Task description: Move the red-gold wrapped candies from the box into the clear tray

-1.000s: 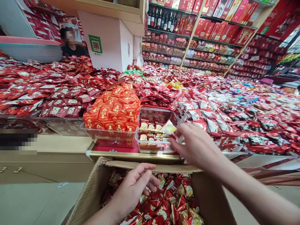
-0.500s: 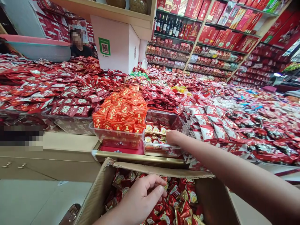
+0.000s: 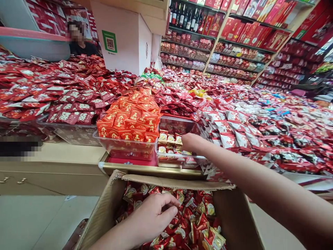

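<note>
My left hand [image 3: 157,211] hovers over an open cardboard box [image 3: 179,178] of wrapped candies [image 3: 191,203] in red and gold. Its fingers are loosely curved, with a gap between thumb and forefinger and nothing visible in it. My right hand [image 3: 191,143] reaches down into a clear plastic bin [image 3: 177,158] on the counter. That bin holds rows of similar candies [image 3: 166,137], gold with pale round marks. The right fingers point away and down, hidden behind the back of the hand, so their grip does not show.
Left of the clear bin stands another, heaped with orange packets [image 3: 130,118]. Dark red packets [image 3: 78,111] fill bins further left, and white-and-red packets [image 3: 231,132] lie to the right. A person [image 3: 80,45] is behind the counter, near a large basin [image 3: 33,45].
The view has shifted slightly, so the counter goods sit a little higher and further left. Both hands keep nearly the same places over the box and in the bin.
</note>
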